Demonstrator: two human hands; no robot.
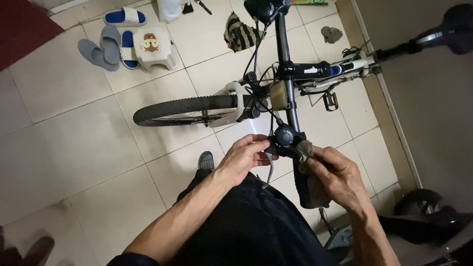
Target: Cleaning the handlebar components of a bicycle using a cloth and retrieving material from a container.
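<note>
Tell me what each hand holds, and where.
The left hand grips the handlebar beside the round bell. The right hand holds a grey rag bunched against the bar's near end.

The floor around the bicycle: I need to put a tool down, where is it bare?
Bare tiles lie left of the front wheel, below the slippers and stool. It is crowded by the handlebar, where both hands work.

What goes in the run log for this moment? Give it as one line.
left hand: grips brake lever mount | right hand: presses grey rag to handlebar grip | round black bell between hands | bicycle on tiled floor
</note>
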